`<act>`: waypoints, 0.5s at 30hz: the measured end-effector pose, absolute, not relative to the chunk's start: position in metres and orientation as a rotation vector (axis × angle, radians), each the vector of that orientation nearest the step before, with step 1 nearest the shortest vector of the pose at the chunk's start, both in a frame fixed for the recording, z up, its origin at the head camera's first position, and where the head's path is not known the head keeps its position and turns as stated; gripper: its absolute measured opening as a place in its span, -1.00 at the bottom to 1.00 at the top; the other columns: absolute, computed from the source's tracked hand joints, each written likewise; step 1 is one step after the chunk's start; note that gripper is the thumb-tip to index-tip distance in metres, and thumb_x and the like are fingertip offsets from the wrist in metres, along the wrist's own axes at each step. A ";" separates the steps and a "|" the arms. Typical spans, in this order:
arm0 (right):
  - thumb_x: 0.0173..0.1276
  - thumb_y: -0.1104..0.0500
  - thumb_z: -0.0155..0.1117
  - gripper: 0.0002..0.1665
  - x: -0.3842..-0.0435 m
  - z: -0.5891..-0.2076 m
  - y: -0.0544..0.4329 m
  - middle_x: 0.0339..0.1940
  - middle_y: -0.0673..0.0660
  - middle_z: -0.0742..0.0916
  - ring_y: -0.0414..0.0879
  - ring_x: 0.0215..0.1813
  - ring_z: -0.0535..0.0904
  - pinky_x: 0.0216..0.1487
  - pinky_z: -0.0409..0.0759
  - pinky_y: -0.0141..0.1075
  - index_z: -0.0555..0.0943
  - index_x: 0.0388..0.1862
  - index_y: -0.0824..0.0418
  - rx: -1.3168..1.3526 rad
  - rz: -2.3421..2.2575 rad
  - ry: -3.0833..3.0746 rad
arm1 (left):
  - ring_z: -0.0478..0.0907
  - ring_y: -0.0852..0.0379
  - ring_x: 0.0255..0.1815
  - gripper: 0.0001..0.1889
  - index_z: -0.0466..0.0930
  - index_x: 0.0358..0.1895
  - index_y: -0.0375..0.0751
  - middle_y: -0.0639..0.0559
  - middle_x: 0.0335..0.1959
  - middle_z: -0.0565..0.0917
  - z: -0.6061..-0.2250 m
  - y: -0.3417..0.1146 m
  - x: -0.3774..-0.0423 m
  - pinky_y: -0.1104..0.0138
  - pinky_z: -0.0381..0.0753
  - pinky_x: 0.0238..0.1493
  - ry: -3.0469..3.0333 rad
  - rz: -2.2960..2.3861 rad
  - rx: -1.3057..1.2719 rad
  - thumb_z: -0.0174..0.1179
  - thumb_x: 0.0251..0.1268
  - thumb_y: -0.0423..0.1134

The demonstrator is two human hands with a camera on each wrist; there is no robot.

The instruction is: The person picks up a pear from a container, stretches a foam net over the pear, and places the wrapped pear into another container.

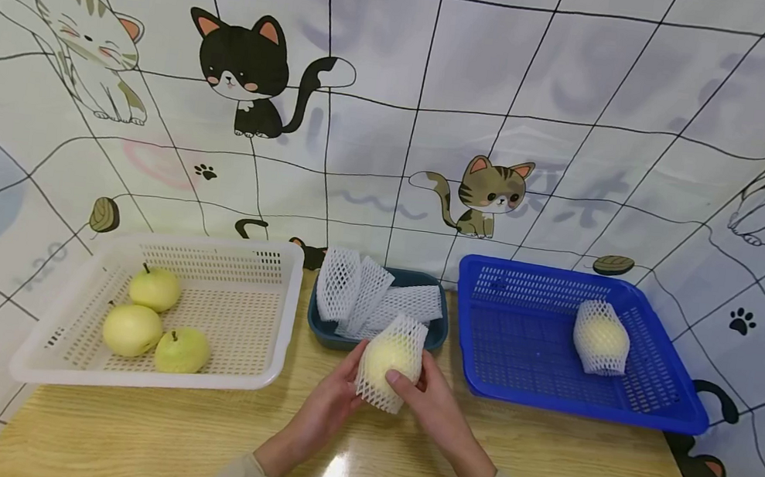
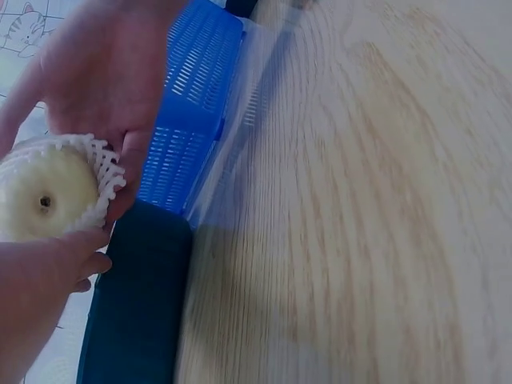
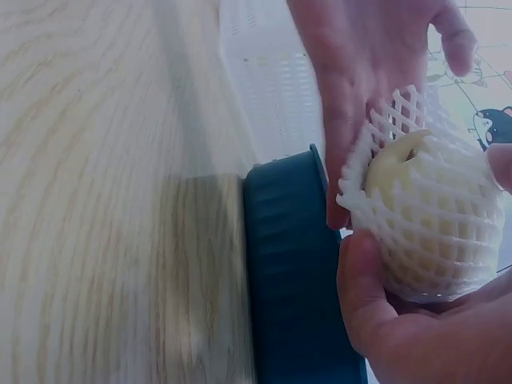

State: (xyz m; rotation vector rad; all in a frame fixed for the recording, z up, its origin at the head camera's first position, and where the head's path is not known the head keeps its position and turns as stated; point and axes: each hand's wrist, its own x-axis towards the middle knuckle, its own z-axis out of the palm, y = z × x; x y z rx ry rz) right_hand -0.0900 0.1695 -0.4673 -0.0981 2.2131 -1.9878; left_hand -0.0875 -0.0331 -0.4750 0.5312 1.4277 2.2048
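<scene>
While the netted pear (image 1: 387,356) was gripped by left hand (image 1: 334,390) and right hand (image 1: 436,405) fingers, wrapping seemed done; lowering seemed needed.

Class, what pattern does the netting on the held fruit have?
The netting is white diamond mesh, clearest in the right wrist view.

Headroom over fruit (image 1: 389,357), teal tub (image 3: 292,272) behind

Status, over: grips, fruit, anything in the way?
Left grip and right grip both holding fruit. Foam net around it. Nothing seen blocking; teal basket just beyond.
</scene>
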 end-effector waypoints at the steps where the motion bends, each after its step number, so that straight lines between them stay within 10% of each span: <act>1: 0.48 0.05 0.30 -0.14 -0.090 -0.467 0.170 0.24 0.30 0.62 0.07 0.19 0.59 0.09 0.61 -0.24 0.20 0.61 0.31 -0.091 -1.990 2.223 | -0.23 -0.15 0.66 -0.17 -0.47 0.66 -0.33 -0.30 0.69 -0.29 -0.476 -0.033 -0.087 0.44 0.16 0.49 1.458 2.186 0.544 -0.25 0.42 -0.41; 15: 0.47 0.03 0.29 -0.21 -0.091 -0.462 0.167 0.15 0.27 0.66 0.01 0.11 0.62 0.04 0.62 -0.33 0.30 0.53 0.35 -0.039 -2.021 2.258 | 0.17 -0.23 0.58 -0.18 0.19 0.58 -0.28 -0.27 0.56 0.21 -0.482 -0.025 -0.086 -0.01 0.31 0.47 2.162 2.164 0.560 0.26 0.24 -0.63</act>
